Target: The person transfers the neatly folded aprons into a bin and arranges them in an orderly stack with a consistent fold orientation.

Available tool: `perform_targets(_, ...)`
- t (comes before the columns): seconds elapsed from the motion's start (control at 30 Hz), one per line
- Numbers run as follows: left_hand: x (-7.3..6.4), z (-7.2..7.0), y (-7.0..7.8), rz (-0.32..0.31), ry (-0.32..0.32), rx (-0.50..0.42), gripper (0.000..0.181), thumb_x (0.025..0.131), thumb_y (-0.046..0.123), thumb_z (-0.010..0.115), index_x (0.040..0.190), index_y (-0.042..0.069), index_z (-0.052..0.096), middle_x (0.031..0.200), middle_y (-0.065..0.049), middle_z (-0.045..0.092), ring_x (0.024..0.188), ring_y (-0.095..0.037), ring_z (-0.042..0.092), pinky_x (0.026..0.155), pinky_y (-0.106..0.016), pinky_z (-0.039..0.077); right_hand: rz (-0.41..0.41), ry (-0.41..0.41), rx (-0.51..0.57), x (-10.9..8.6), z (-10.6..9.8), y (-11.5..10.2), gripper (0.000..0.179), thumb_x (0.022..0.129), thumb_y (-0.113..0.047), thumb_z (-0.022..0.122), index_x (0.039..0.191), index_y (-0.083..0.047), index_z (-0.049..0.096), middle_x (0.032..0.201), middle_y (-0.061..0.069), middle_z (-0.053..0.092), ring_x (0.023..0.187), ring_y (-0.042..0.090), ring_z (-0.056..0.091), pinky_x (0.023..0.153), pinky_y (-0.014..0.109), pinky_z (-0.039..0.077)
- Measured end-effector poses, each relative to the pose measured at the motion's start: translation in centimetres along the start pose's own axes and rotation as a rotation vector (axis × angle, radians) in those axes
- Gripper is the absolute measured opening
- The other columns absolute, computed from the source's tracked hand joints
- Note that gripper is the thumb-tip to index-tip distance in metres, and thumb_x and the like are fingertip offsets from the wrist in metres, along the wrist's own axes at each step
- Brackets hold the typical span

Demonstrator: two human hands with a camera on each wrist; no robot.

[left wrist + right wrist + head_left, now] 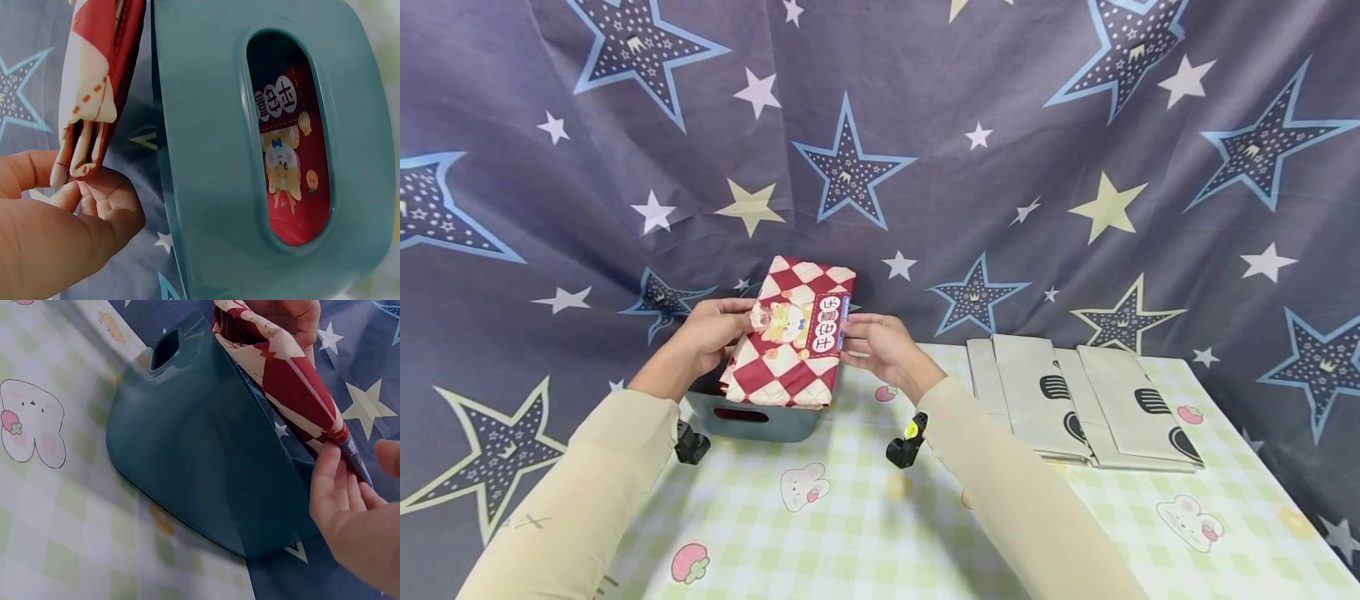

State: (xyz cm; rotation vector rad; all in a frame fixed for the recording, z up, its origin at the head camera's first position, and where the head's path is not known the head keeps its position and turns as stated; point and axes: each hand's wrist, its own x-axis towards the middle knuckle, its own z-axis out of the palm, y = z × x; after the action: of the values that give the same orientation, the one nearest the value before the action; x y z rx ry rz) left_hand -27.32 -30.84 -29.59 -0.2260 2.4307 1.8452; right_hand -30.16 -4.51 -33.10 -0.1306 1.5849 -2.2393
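Note:
Above a teal plastic bin (760, 421) I see a folded red-and-cream checked cloth (790, 371) with a cartoon puppy and a lettered panel on it. My left hand (709, 337) pinches its left edge; in the left wrist view the fingers (115, 200) curl beneath the folded layers. At the opposite edge, my right hand (887, 350) touches the cloth with its fingers (328, 478) extended, the thumb apart from it in the right wrist view. Through the bin's handle slot, red fabric (290, 212) with a similar print shows inside.
Two folded off-white pieces (1026, 392) with dark prints lie side by side at the table's right. A green-and-white checked tablecloth (820, 550) covers the table. A dark curtain (940, 208) with stars hangs right behind the bin.

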Motion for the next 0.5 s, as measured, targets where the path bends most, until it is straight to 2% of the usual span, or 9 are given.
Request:
perform_targets(0.33, 0.31, -0.60, -0.40, 0.006, 0.037, -0.035, 0.057, 0.102, 0.011, 0.057, 0.156, 0.007, 0.040, 0.139, -0.012, 0.050, 0.104, -0.017, 0.059, 0.083, -0.030, 0.054, -0.005, -0.037, 0.094, 0.43, 0.26, 0.38, 0.032, 0.101, 0.000, 0.055, 0.133, 0.004, 0.057, 0.111, 0.014, 0.066, 0.098, 0.026, 0.064, 0.086, 0.038, 0.055)
perform_targets(0.5, 0.56, -0.94, -0.55, 0.005, 0.033, -0.052, 0.059, 0.102, 0.008, 0.056, 0.158, 0.007, 0.037, 0.151, -0.016, 0.046, 0.104, -0.013, 0.060, 0.082, -0.027, 0.055, -0.002, -0.044, 0.115, 0.89, 0.40, 0.78, 0.034, 0.100, 0.004, 0.053, 0.134, 0.005, 0.056, 0.110, 0.015, 0.066, 0.099, 0.026, 0.064, 0.091, 0.040, 0.054)
